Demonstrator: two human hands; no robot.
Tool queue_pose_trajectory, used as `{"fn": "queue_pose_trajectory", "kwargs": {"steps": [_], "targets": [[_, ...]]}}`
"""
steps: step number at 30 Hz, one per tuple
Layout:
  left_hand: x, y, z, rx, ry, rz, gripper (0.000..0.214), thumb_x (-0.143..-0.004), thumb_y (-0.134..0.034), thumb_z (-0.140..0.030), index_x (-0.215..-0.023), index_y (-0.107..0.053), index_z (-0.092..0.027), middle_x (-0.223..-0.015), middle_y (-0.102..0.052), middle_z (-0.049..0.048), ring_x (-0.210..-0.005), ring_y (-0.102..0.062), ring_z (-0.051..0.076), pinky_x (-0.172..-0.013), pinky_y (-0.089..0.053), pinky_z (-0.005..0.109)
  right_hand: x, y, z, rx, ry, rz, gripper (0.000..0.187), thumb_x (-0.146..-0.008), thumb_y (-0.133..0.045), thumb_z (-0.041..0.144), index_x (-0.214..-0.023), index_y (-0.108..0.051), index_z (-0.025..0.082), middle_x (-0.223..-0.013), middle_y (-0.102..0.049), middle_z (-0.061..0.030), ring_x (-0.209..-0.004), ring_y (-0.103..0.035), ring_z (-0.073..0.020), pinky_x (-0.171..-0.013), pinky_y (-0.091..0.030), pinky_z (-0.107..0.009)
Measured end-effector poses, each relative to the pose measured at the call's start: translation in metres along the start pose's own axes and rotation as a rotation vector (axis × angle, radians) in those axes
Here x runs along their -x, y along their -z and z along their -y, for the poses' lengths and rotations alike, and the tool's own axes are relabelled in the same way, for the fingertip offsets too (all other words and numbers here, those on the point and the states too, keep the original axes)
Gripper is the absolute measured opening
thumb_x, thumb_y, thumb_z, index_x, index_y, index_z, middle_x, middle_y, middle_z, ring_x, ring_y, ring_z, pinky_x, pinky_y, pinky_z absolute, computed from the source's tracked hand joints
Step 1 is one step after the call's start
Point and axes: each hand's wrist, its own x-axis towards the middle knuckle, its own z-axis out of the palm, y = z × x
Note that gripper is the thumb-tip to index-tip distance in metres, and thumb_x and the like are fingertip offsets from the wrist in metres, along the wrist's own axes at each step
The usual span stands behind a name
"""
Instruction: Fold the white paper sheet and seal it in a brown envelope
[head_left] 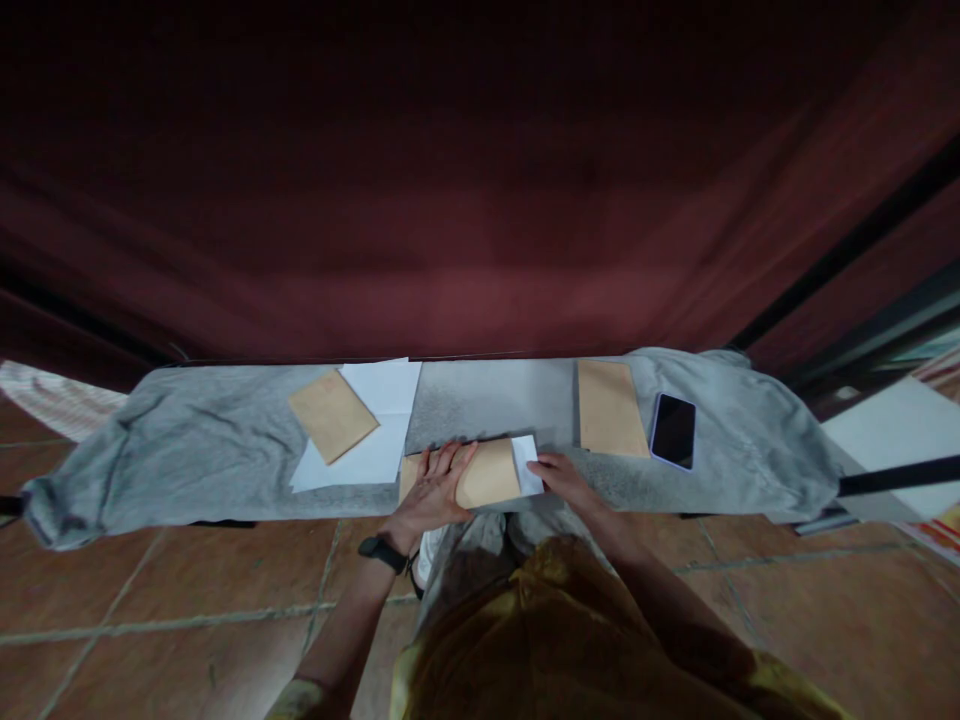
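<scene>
A brown paper envelope (487, 474) lies lengthwise at the near edge of the grey cloth. My left hand (435, 490) rests flat on its left part, fingers spread. From the envelope's right end sticks out a folded white sheet of paper (529, 465), partly inside it. My right hand (559, 475) pinches the outer edge of that sheet, with the thumb and some fingers hidden from view.
Left on the grey cloth (217, 430) are white sheets (390, 440) with a brown envelope (334, 415) on top. To the right lie another brown envelope (611, 410) and a phone (673, 432). A dark red panel (480, 310) rises behind.
</scene>
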Motion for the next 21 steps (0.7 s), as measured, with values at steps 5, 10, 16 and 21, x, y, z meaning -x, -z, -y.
{"fn": "queue_pose_trajectory", "kwargs": {"steps": [5,10,16,21], "targets": [[-0.006,-0.003,-0.006,-0.018,-0.031,-0.018,0.122,-0.065,-0.083,-0.041,-0.163,-0.012,-0.028,-0.159,-0.035,0.0173,-0.150,-0.028,0.038,-0.123,-0.009,0.064,-0.005,-0.012,0.007,0.105,0.075,0.001,0.026,-0.085,-0.059,0.028,-0.063,-0.069,0.021,-0.069,-0.069,-0.0023,-0.075,-0.063,-0.0187,-0.071,-0.048,-0.027],[-0.010,-0.004,-0.008,-0.023,-0.064,-0.029,0.120,-0.066,-0.083,-0.039,-0.163,-0.012,-0.028,-0.159,-0.035,0.0168,-0.151,-0.027,0.037,-0.124,-0.009,0.063,-0.005,-0.015,0.006,0.169,0.134,-0.026,0.021,-0.080,-0.060,0.012,-0.068,-0.074,0.022,-0.082,-0.074,-0.0048,-0.090,-0.065,-0.0201,-0.086,-0.050,-0.028],[-0.015,-0.005,-0.008,-0.041,-0.088,-0.087,0.118,-0.069,-0.082,-0.042,-0.163,-0.013,-0.026,-0.157,-0.037,0.0169,-0.150,-0.029,0.038,-0.124,-0.009,0.064,-0.005,-0.015,0.003,0.164,0.160,-0.104,0.025,-0.079,-0.059,0.008,-0.085,-0.078,0.023,-0.106,-0.074,-0.0077,-0.116,-0.061,-0.0235,-0.105,-0.046,-0.034],[-0.019,-0.001,-0.011,-0.045,-0.110,-0.127,0.116,-0.071,-0.081,-0.043,-0.163,-0.013,-0.027,-0.156,-0.038,0.0162,-0.148,-0.031,0.037,-0.124,-0.009,0.063,-0.008,-0.021,0.003,0.099,0.131,-0.074,0.026,-0.082,-0.057,0.013,-0.089,-0.079,0.024,-0.102,-0.077,-0.0045,-0.099,-0.069,-0.0223,-0.089,-0.054,-0.030]]}}
